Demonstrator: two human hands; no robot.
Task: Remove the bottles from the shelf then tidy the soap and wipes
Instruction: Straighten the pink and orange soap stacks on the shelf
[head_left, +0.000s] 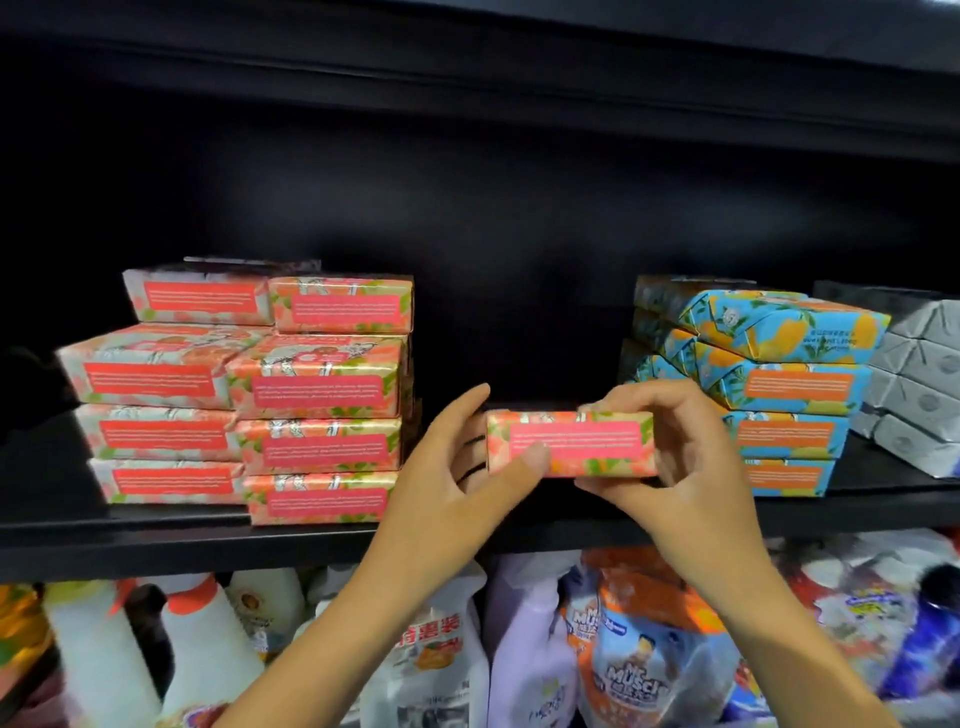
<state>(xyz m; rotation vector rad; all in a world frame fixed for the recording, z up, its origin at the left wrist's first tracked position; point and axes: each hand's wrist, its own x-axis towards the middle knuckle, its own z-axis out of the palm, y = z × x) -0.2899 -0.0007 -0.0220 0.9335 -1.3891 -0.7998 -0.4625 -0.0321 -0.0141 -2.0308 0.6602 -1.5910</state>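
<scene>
Soap bar gripped by our left hand and right hand above the shelf gap; tidying step, next we likely square it against the pink stack.

On the lower shelf, an orange and blue pouch carried the brand "Mr Muscle" in white letters. The same name showed in part on a second pouch behind it. A white pouch bore the red characters "特惠装". The small print on the pink soap bar was too blurred to read.
</scene>
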